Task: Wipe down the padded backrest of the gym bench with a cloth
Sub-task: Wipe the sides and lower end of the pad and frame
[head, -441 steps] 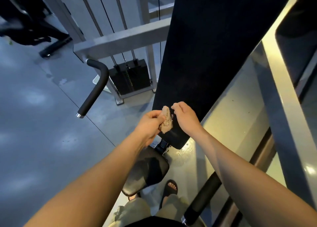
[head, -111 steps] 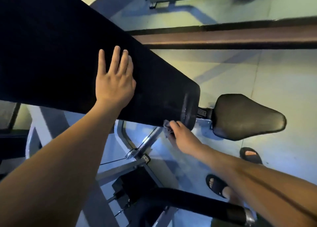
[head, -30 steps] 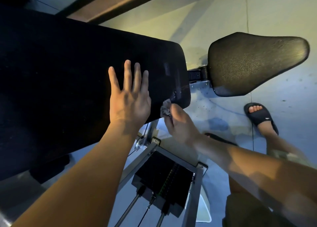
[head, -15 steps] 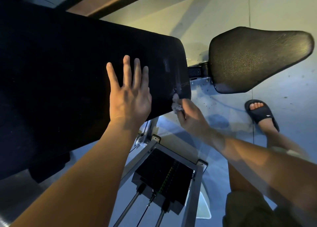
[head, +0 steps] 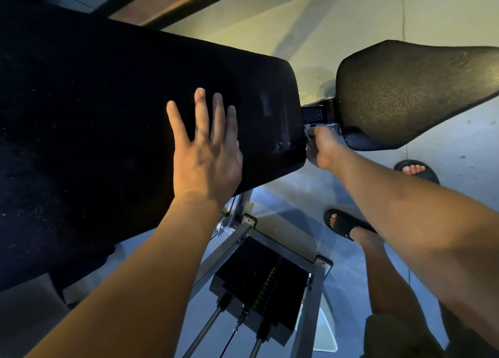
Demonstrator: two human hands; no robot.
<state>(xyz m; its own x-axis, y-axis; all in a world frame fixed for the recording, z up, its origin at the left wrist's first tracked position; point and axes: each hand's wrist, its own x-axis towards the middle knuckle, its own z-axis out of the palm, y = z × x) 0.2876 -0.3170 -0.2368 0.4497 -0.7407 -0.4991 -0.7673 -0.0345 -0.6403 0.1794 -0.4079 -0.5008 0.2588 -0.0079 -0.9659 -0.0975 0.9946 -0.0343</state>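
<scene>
Head view: left hand (head: 208,152) lies flat on the black backrest (head: 108,130), fingers straight and spread. Right hand (head: 324,148) sits at the backrest's lower end, in the gap before the seat (head: 405,93), fingers curled on the cloth (head: 307,147). Only a pale scrap of cloth shows, touching the pad edge.

The backrest (head: 108,114) was a long, broad pad in black textured vinyl, slanting across the view from the left to a rounded right-hand end. A few glistening specks showed on the surface near that end. The left hand (head: 208,152) lay flat on it, fingers spread. The cloth (head: 307,147) was almost wholly hidden – only a pale scrap showed, held by the right hand (head: 325,148) against the pad's end edge.
</scene>
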